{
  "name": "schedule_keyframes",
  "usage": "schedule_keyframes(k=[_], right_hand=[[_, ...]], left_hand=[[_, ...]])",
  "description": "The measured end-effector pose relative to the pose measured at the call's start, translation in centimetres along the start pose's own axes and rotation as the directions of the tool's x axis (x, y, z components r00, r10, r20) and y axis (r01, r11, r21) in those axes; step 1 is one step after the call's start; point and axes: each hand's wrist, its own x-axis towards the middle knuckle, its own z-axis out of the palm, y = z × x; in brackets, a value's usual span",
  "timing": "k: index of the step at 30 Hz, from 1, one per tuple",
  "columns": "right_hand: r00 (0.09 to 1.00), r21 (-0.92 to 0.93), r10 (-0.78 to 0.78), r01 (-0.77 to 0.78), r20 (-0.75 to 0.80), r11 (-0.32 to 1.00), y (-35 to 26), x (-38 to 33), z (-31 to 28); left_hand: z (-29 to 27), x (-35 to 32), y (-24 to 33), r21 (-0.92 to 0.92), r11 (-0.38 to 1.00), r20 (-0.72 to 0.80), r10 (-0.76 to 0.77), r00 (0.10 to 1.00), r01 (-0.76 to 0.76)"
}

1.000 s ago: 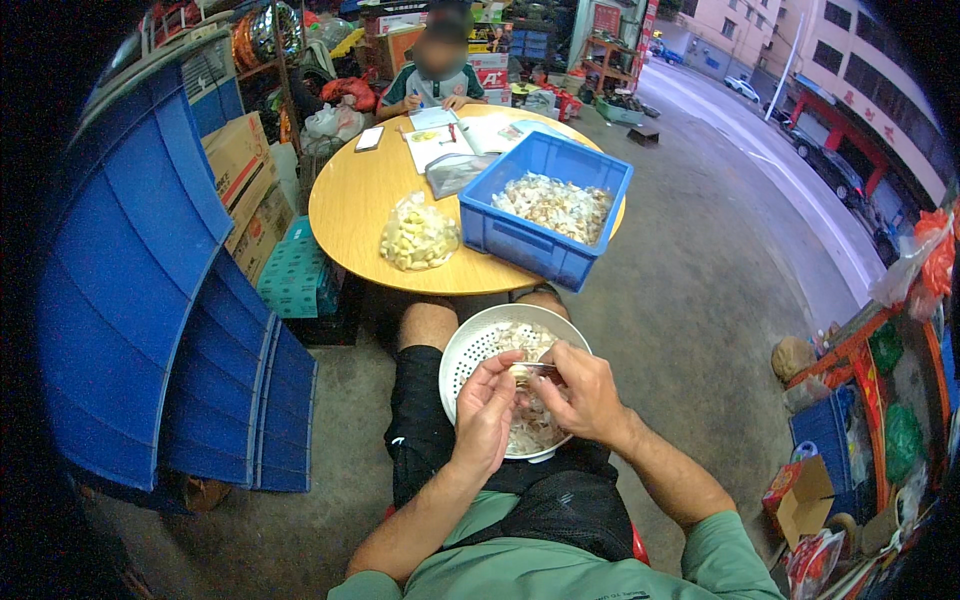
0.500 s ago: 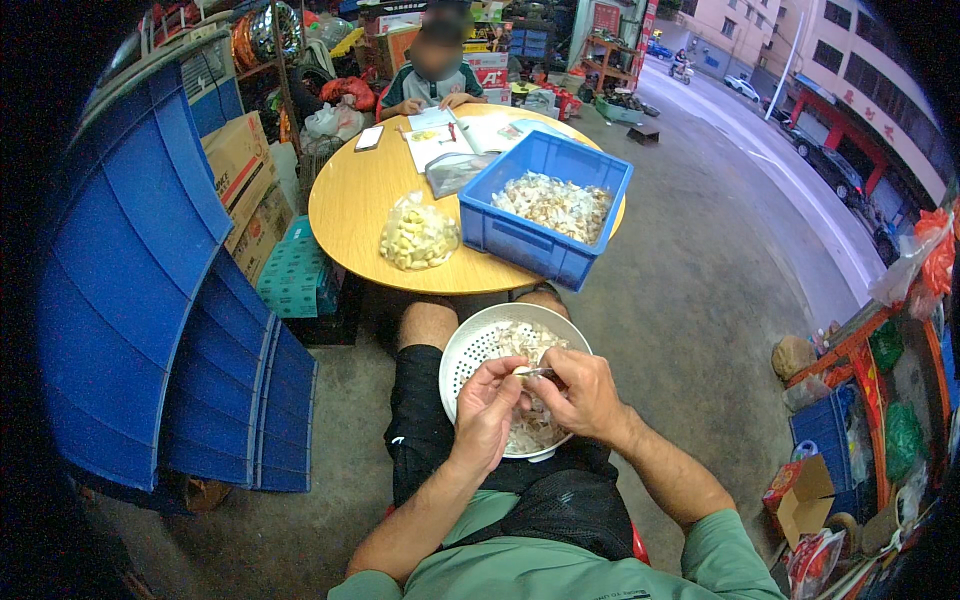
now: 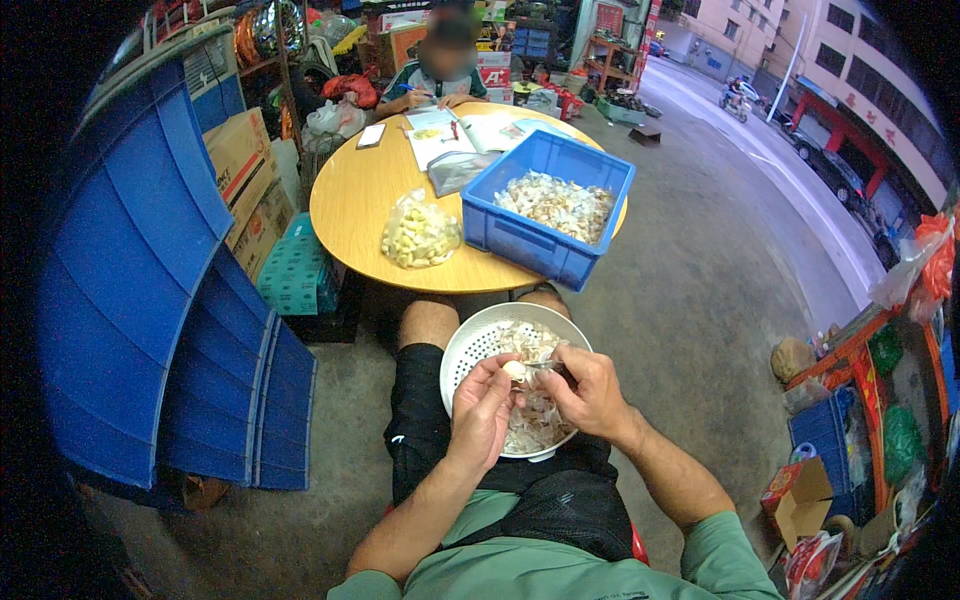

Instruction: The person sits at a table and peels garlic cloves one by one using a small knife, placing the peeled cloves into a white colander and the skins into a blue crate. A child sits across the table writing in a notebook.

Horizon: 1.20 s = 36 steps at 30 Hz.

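Note:
Over my lap, my left hand pinches a pale garlic clove between thumb and fingers. My right hand grips a small knife, its short metal blade close beside the clove; most of the handle is hidden in the fist. Beneath both hands a white colander rests on my thighs, with papery garlic skins inside. On the round table ahead sit a clear bag of peeled garlic cloves and a blue plastic crate part-filled with unpeeled garlic and skins.
Across the wooden table a person writes beside open books and a phone. Tall blue panels and cardboard boxes stand at left. A cluttered rack is at right, with the road beyond.
The knife and my right fingers have shifted slightly away from the clove, which shows more in my left hand. Across the table, the person now holds a pen; a motorbike outside has come nearer.

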Motion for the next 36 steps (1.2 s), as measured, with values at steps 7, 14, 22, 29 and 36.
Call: schedule_keyframes(k=[7,14,22,29,36], right_hand=[[0.996,-0.175,-0.074,0.082,0.051,0.981,-0.6,0.4,0.4],[0.998,-0.222,-0.059,0.062,0.017,0.973,0.0,0.1,1.0],[0.998,-0.108,-0.057,0.058,0.014,0.992,-0.7,0.4,0.6],[0.996,-0.037,-0.017,0.020,0.087,0.999,-0.3,0.3,0.4],[0.977,0.103,0.060,-0.082,0.202,0.991,0.4,0.1,0.2]], left_hand=[[0.2,-0.1,-0.1,0.038,0.999,-0.030,0.009,1.000,-0.007],[0.4,-0.2,0.1,0.118,0.993,0.013,0.030,0.999,-0.031],[-0.3,-0.1,-0.5,0.228,0.967,0.058,0.102,0.993,-0.113],[-0.4,-0.2,-0.3,0.503,0.837,0.071,0.207,0.976,-0.214],[0.3,-0.3,-0.2,0.590,0.759,0.118,0.257,0.959,-0.276]])
